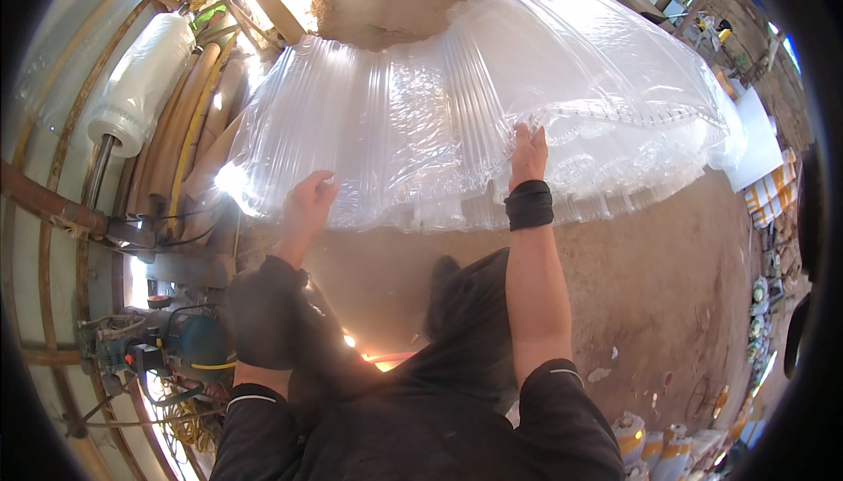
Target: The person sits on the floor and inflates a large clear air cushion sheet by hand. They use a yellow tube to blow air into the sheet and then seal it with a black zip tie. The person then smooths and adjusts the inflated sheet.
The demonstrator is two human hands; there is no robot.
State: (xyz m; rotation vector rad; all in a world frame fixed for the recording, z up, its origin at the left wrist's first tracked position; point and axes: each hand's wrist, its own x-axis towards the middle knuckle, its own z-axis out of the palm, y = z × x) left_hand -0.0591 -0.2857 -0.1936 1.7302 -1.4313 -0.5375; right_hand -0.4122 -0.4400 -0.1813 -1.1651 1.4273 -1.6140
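Looking down from the head view, clear plastic sheeting [413, 130] spreads in a wide, pleated heap across the space ahead of the person, above the brown floor [641, 305]; whether it lies wholly on the floor or on some support, I cannot tell. The right hand [529, 156], below a black wristband [529, 204], has its fingers drawn together at a gathered fold and seems to pinch it. The left hand [309, 200] is half curled at the near-left part of the sheeting — glare and overlap hide whether any film is between its fingers.

A few things could go wrong from here. Film this slick may slide out of the right hand's small pinch if the heap's weight pulls on it, and the pleats could then slump out of line. On the left, long brown rolls [167, 147] stand close by the sheeting, so a sideways pull might snag or tear an edge there. The near edge hangs close to the person's dark trousers [457, 305]; a step forward could tread on it — and strain the thin plastic. To the right, a white panel [760, 143] could catch the far end.
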